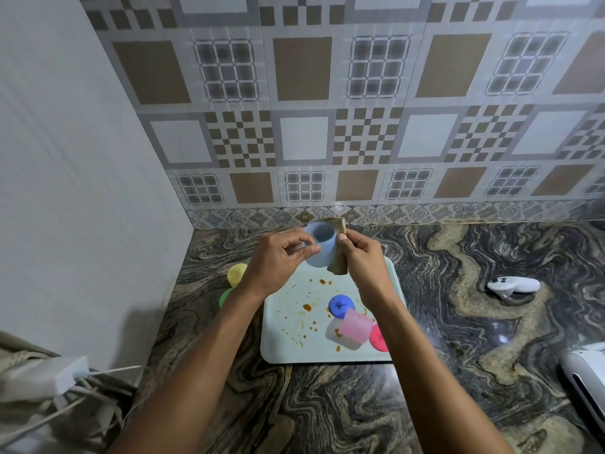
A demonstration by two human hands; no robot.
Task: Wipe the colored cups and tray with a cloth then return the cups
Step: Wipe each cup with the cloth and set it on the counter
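- Table, marbled stone, runs into a corner: plain wall on the L, tiled wall at the back.
- Tray, pale, rectangular, sits near that corner; long sides run L-R, near edge parallel to table front. Brown stains dotted over its L and middle parts.
- Open room: wide bare table R of tray up to a white controller; more bare table in front of tray. L side is tight, only a narrow strip betw. tray and plain wall.
- White device at far R edge, well apart from tray. White adapter w/ cables at lower L, off the table edge.
- Light blue cup held up in the air over tray's far edge, close to tiled wall. Tilted: mouth faces camera and a bit up, long axis leaning away toward the back wall.
- L hand pinches the cup's L rim/side, thumb and fingers closed on it.
- R hand closed on a brown cloth, pressed against cup's R side; cloth wraps from above the rim down past the base.
- On tray, R part: blue cup upside down, base up. Pink cup on its side, axis slanted, just beside the blue one. Red cup touching pink, partly hidden by R forearm.
- Off tray, L of it: yellow cup and green cup, both partly hidden by L forearm, near plain wall.
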